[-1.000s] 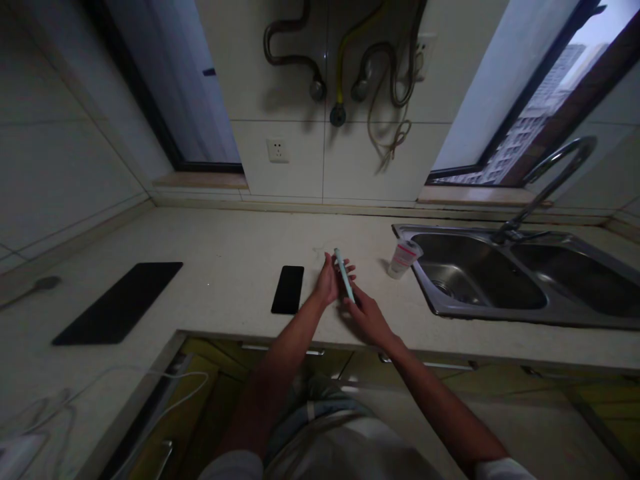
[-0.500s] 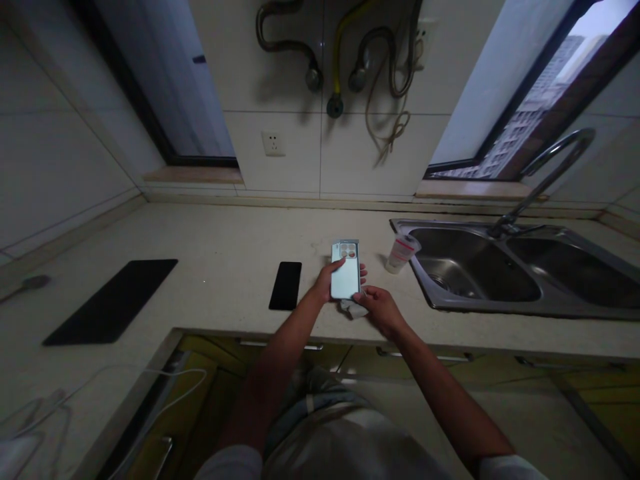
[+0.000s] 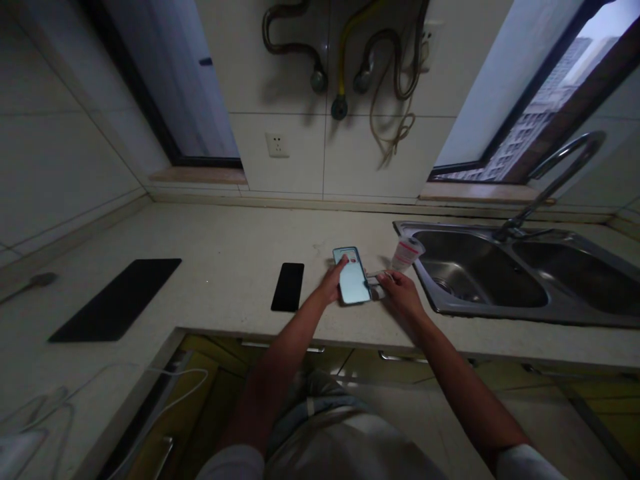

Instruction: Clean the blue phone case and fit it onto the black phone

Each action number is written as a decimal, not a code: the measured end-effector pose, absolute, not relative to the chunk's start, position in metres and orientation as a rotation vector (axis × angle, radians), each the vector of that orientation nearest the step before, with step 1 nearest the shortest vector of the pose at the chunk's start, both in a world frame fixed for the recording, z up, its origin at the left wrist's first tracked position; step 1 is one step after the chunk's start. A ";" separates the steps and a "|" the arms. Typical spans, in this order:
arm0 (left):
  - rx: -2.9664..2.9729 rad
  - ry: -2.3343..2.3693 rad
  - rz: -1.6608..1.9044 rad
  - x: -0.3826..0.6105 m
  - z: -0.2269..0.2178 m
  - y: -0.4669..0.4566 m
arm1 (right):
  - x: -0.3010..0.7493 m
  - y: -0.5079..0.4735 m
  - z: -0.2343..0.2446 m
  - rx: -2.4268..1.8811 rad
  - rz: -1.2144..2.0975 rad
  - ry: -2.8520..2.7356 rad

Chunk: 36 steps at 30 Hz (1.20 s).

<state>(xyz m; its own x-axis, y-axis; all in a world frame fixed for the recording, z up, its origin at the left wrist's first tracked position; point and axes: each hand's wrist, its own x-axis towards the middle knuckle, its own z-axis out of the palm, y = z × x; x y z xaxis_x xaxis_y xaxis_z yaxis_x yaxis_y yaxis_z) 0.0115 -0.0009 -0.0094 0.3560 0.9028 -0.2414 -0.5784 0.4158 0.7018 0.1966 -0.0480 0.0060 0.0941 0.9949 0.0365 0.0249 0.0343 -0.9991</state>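
Left hand: thumb across the back of a pale-blue smartphone, camera end pointing away from the person, held just above or on the counter.

Right hand: grips a small grey strip of cloth at the phone's right edge; hands close, not touching.

Left of hands: black smartphone lying on a cream stone counter; black rectangular mat further left.

Right of hands: translucent plastic cup with red label; stainless-steel double sink.

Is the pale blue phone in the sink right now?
No, the pale blue phone is under the left hand above the countertop, left of the steel sink.
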 end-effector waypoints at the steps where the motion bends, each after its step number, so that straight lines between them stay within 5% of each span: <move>1: 0.605 0.704 1.054 0.012 -0.011 -0.001 | 0.197 -0.043 0.008 -1.264 1.090 -1.207; 13: 0.765 0.631 1.156 0.018 -0.016 -0.002 | 0.191 -0.020 -0.006 -1.454 0.879 -1.516; 25: 1.478 1.257 1.571 -0.028 0.003 -0.039 | 0.194 -0.025 -0.004 -1.822 0.422 -1.740; 31: 1.756 2.171 1.178 -0.067 0.010 -0.064 | 0.195 -0.027 -0.003 -1.804 0.410 -1.779; 36: 1.699 2.366 0.670 -0.094 0.018 -0.061 | 0.195 -0.030 -0.005 -1.753 0.438 -1.790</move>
